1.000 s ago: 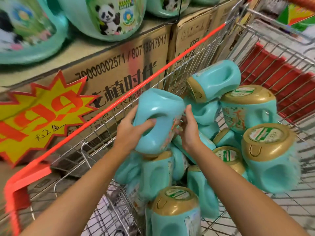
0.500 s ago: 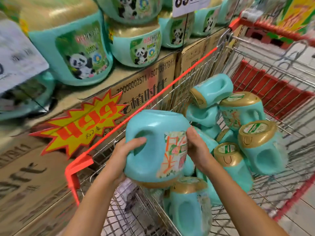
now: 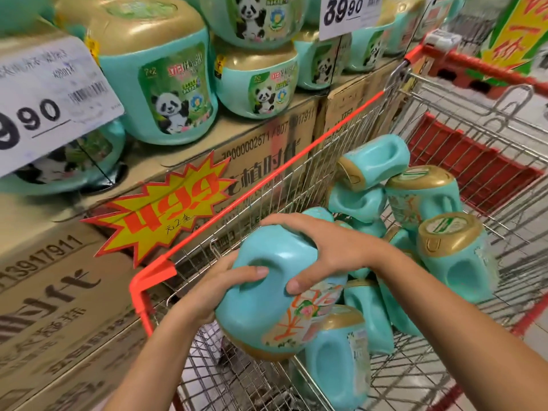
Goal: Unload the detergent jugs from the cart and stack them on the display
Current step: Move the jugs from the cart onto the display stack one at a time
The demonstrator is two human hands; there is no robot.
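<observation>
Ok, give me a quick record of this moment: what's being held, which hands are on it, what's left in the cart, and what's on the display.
held item: teal detergent jug, tilted, gold cap end downward
left hand: grips the jug at its handle hollow
right hand: grips the jug from above, fingers spread
location: over the near end of the wire cart
cart contents: several more piled jugs
display: panda-label jugs on cardboard boxes
signs: starburst sign, white price tag
</observation>
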